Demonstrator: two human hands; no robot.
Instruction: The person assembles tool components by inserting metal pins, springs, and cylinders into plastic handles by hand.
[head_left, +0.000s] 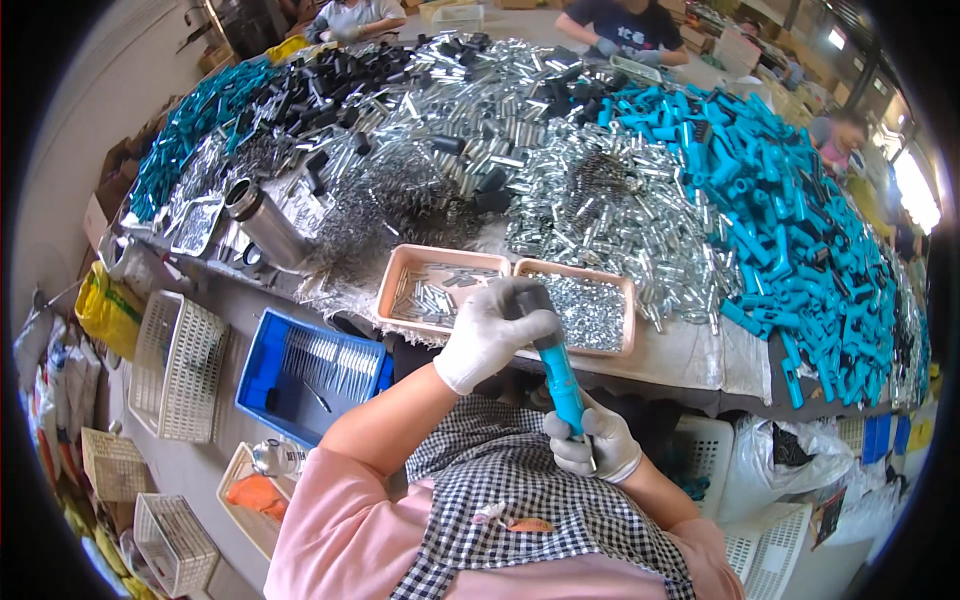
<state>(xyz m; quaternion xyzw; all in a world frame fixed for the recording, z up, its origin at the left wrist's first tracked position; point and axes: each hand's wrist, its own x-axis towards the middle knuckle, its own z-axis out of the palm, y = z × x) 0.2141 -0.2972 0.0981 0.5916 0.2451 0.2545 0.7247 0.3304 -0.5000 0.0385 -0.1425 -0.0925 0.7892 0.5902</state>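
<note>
Both of my hands wear whitish gloves. My left hand (497, 332) is closed around the dark upper end of a teal plastic handle (563, 387). My right hand (598, 443) wraps the lower end of the same handle, where a thin metal tip shows beneath the fingers. The handle slants in front of my checked apron, at the table's near edge. Just beyond it stand two peach trays: the left tray (386, 290) holds small metal pins, and the right tray (630, 320) holds many tiny shiny metal parts.
A pile of metal tubes (620, 230) covers the table, with springs (400, 200) and black sleeves (340, 85). Teal parts (760, 200) are heaped at right. A steel flask (265, 225) stands left. A blue bin (262, 375) and white baskets sit below. Co-workers are across the table.
</note>
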